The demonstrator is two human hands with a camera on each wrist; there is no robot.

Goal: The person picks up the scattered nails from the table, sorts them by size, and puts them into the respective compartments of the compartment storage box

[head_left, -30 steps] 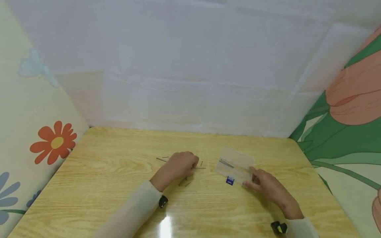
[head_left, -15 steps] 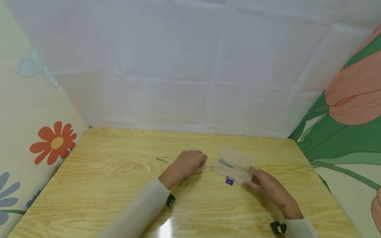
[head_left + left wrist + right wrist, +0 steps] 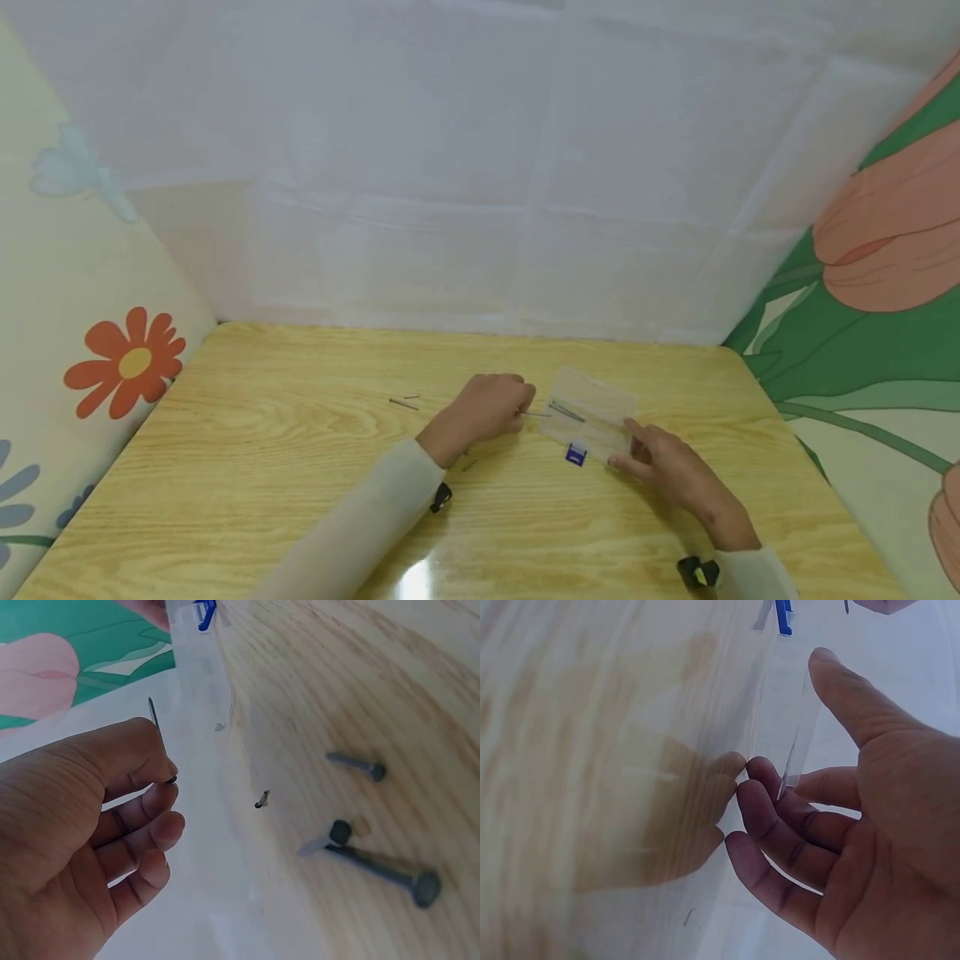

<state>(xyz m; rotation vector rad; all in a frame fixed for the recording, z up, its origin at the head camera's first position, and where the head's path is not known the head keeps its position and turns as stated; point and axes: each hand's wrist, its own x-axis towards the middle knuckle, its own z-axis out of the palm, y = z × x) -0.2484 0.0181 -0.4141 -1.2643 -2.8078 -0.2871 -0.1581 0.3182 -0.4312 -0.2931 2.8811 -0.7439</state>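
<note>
My left hand [image 3: 487,410] pinches a nail [image 3: 537,413] between thumb and forefinger, just left of a clear plastic box [image 3: 596,392]. In the left wrist view the nail [image 3: 155,724] has its pointed end up and its head by the fingertips; the other fingers are bent. Two long nails [image 3: 567,412] lie side by side within the box's outline, and a blue latch [image 3: 576,454] sticks out at its front. At the box's right end my right hand [image 3: 671,468] grips the side, thumb in front and fingers behind. Fingertips [image 3: 761,806] show at the wall in the right wrist view.
A long nail [image 3: 403,404] and a short one [image 3: 412,397] lie on the wooden table [image 3: 300,467], left of the left hand. More nails [image 3: 382,874] lie near that wrist, partly hidden by it in the head view. White cloth [image 3: 420,192] hangs behind the table.
My left hand has moved right with the nail, whose tip now reaches the box's left edge. The right hand and box have stayed in place.
</note>
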